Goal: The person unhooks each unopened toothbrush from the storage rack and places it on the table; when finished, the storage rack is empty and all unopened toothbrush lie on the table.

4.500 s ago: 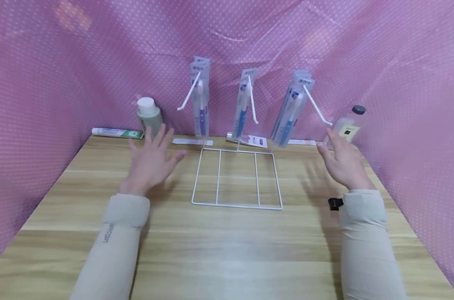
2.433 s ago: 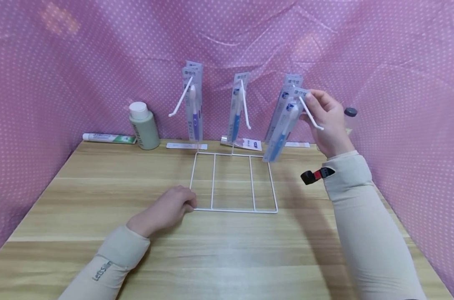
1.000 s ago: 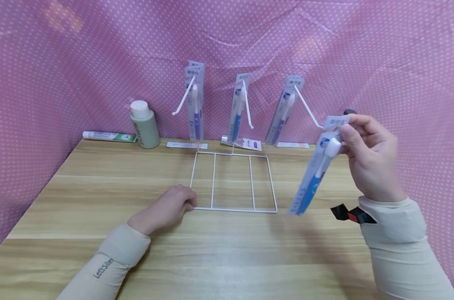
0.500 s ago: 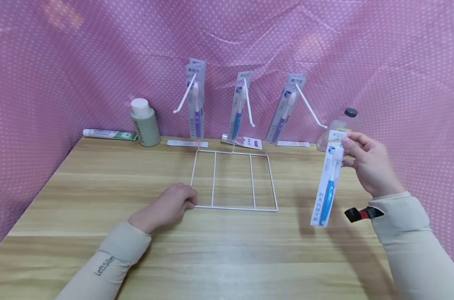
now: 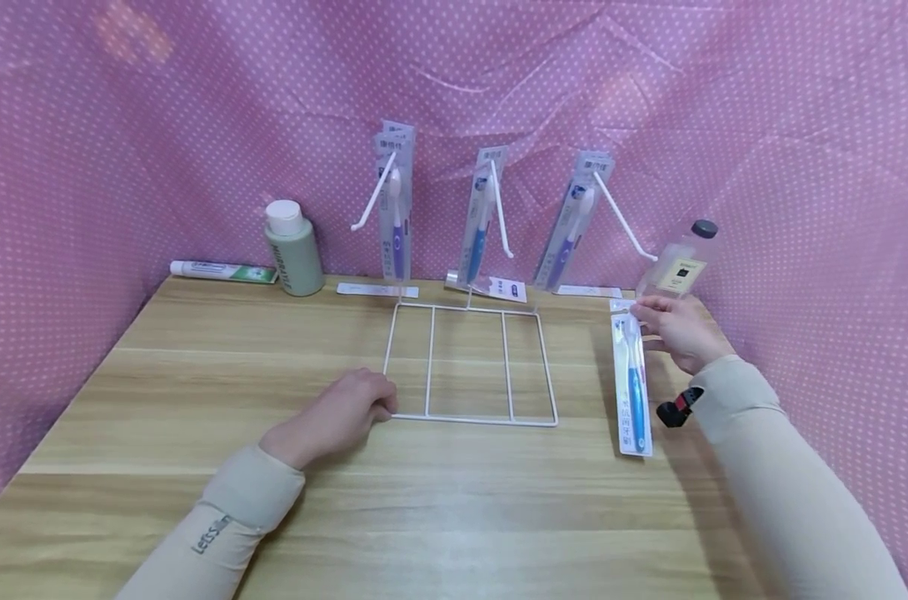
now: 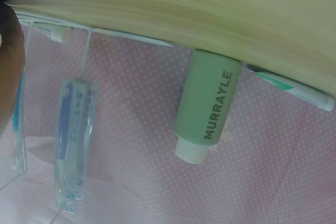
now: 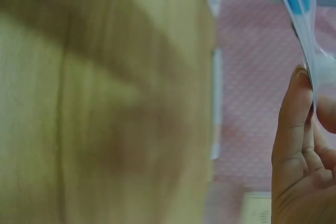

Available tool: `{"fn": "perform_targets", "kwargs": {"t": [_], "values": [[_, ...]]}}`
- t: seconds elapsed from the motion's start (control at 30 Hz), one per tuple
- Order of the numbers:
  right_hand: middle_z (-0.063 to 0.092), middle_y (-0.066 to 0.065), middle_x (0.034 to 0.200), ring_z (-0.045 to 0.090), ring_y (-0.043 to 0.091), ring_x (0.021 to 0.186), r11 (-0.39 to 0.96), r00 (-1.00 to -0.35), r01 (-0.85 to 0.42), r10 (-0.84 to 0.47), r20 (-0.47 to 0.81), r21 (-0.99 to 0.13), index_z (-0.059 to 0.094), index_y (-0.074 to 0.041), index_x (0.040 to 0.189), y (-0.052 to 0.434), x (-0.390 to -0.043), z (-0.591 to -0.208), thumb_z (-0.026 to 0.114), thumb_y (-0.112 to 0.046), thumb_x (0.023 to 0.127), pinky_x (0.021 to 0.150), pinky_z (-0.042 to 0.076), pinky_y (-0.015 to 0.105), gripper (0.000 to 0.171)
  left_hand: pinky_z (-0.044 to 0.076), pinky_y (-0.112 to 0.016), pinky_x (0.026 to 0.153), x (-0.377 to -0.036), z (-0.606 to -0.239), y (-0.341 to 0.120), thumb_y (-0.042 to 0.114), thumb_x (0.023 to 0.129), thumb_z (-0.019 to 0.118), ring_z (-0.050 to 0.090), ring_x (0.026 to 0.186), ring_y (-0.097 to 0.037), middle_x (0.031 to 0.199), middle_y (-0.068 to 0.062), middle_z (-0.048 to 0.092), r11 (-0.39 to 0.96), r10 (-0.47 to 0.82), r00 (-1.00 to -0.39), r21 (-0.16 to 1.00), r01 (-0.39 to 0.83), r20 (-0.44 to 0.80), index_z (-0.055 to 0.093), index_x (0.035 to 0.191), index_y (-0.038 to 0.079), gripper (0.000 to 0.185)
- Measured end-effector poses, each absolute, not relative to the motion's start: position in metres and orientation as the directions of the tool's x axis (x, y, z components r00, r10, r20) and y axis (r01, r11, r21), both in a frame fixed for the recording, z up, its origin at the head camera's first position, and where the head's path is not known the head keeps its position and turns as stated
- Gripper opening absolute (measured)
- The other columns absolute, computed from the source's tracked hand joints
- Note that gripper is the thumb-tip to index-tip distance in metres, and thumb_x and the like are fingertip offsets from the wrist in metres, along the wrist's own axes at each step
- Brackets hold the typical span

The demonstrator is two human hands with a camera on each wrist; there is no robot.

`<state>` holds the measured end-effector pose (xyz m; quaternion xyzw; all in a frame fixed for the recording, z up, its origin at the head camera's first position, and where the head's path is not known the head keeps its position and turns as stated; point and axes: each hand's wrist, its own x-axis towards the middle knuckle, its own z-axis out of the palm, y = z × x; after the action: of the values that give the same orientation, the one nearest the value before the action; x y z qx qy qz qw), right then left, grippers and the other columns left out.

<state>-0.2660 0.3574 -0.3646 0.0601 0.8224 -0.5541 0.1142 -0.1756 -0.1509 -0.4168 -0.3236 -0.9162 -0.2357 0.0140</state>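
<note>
A white wire rack point(image 5: 469, 362) lies on the wooden table point(image 5: 199, 383), with three angled hooks at its back holding packaged toothbrushes point(image 5: 394, 208). My left hand point(image 5: 345, 412) rests curled on the rack's front left corner. A blue toothbrush in a clear pack point(image 5: 632, 383) lies flat on the table to the right of the rack. My right hand point(image 5: 675, 329) pinches the top end of that pack, and the right wrist view shows fingers point(image 7: 294, 124) against its clear plastic point(image 7: 310, 35).
A green bottle point(image 5: 292, 248) and a toothpaste tube point(image 5: 222, 269) stand at the back left. A clear bottle with a dark cap point(image 5: 682, 262) sits at the back right. Pink dotted fabric point(image 5: 87, 167) walls in the table on three sides.
My right hand took one toothbrush pack off the right hook, carried it down to the right and laid it flat on the table. The left hand has stayed on the rack's corner.
</note>
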Motion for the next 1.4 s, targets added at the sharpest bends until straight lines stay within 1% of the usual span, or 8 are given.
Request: {"fn": "perform_targets", "kwargs": {"t": [0.33, 0.53, 0.63, 0.73, 0.8, 0.87, 1.0, 1.4], "values": [[0.064, -0.012, 0.095, 0.063, 0.003, 0.088, 0.343, -0.907, 0.366, -0.076, -0.414, -0.865, 0.049, -0.003, 0.136, 0.354, -0.288, -0.395, 0.05, -0.02, 0.113, 0.08, 0.061, 0.024, 0.028, 0.055, -0.036, 0.079, -0.177, -0.418, -0.15, 0.0, 0.09, 0.078, 0.058, 0.083, -0.012, 0.082, 0.009, 0.065, 0.694, 0.577, -0.802, 0.423, 0.582, 0.156, 0.069, 0.081, 0.018, 0.023], [0.066, -0.006, 0.092, 0.063, 0.004, 0.081, 0.495, -0.919, 0.345, 0.004, -0.395, -0.797, 0.048, 0.007, 0.144, 0.354, -0.288, -0.409, 0.052, -0.02, 0.112, 0.072, 0.061, 0.021, 0.042, 0.056, -0.037, 0.081, -0.177, -0.418, -0.15, 0.001, 0.092, 0.078, 0.059, 0.086, -0.014, 0.086, 0.008, 0.063, 0.697, 0.586, -0.798, 0.413, 0.586, 0.142, 0.069, 0.085, 0.018, 0.02], [0.064, -0.004, 0.091, 0.06, 0.005, 0.079, 0.573, -0.928, 0.318, 0.028, -0.37, -0.755, 0.051, 0.007, 0.141, 0.353, -0.288, -0.411, 0.053, -0.021, 0.112, 0.067, 0.059, 0.02, 0.041, 0.059, -0.041, 0.092, -0.177, -0.416, -0.151, 0.005, 0.095, 0.077, 0.063, 0.098, -0.017, 0.101, 0.003, 0.063, 0.72, 0.551, -0.829, 0.449, 0.529, 0.092, 0.074, 0.098, 0.016, 0.011], [0.062, -0.004, 0.089, 0.058, 0.006, 0.078, 0.612, -0.933, 0.301, 0.031, -0.358, -0.731, 0.054, 0.005, 0.138, 0.352, -0.29, -0.413, 0.053, -0.022, 0.112, 0.065, 0.057, 0.02, 0.038, 0.053, -0.051, 0.111, -0.177, -0.416, -0.153, 0.013, 0.097, 0.077, 0.063, 0.124, -0.031, 0.132, -0.012, 0.063, 0.758, 0.494, -0.868, 0.467, 0.456, 0.047, 0.072, 0.126, 0.009, 0.029], [0.061, -0.004, 0.089, 0.058, 0.007, 0.078, 0.618, -0.933, 0.3, 0.033, -0.357, -0.727, 0.055, 0.004, 0.137, 0.351, -0.291, -0.414, 0.054, -0.022, 0.112, 0.065, 0.057, 0.02, 0.036, 0.042, -0.059, 0.122, -0.178, -0.418, -0.155, 0.021, 0.097, 0.077, 0.053, 0.141, -0.041, 0.152, -0.02, 0.054, 0.786, 0.461, -0.887, 0.451, 0.423, 0.027, 0.062, 0.144, 0.003, 0.052], [0.061, -0.003, 0.09, 0.058, 0.007, 0.078, 0.616, -0.933, 0.305, 0.038, -0.359, -0.726, 0.055, 0.004, 0.137, 0.35, -0.291, -0.415, 0.054, -0.022, 0.112, 0.065, 0.057, 0.02, 0.036, 0.033, -0.063, 0.126, -0.179, -0.421, -0.158, 0.028, 0.097, 0.078, 0.043, 0.15, -0.046, 0.163, -0.024, 0.045, 0.804, 0.449, -0.893, 0.427, 0.413, 0.019, 0.052, 0.153, -0.002, 0.068], [0.061, 0.0, 0.094, 0.058, 0.009, 0.081, 0.639, -0.933, 0.304, 0.048, -0.357, -0.707, 0.055, 0.003, 0.138, 0.349, -0.291, -0.415, 0.054, -0.023, 0.112, 0.066, 0.057, 0.02, 0.037, 0.029, -0.064, 0.128, -0.18, -0.423, -0.162, 0.036, 0.097, 0.077, 0.038, 0.153, -0.047, 0.165, -0.024, 0.042, 0.814, 0.454, -0.891, 0.401, 0.42, 0.011, 0.046, 0.156, -0.005, 0.078], [0.063, 0.005, 0.092, 0.062, 0.014, 0.079, 0.719, -0.948, 0.237, 0.024, -0.317, -0.653, 0.056, 0.002, 0.133, 0.346, -0.291, -0.408, 0.055, -0.028, 0.111, 0.066, 0.059, 0.025, 0.037, 0.029, -0.063, 0.128, -0.18, -0.423, -0.166, 0.038, 0.1, 0.074, 0.039, 0.153, -0.046, 0.167, -0.022, 0.041, 0.802, 0.487, -0.873, 0.389, 0.453, 0.011, 0.051, 0.155, -0.001, 0.071]]}}
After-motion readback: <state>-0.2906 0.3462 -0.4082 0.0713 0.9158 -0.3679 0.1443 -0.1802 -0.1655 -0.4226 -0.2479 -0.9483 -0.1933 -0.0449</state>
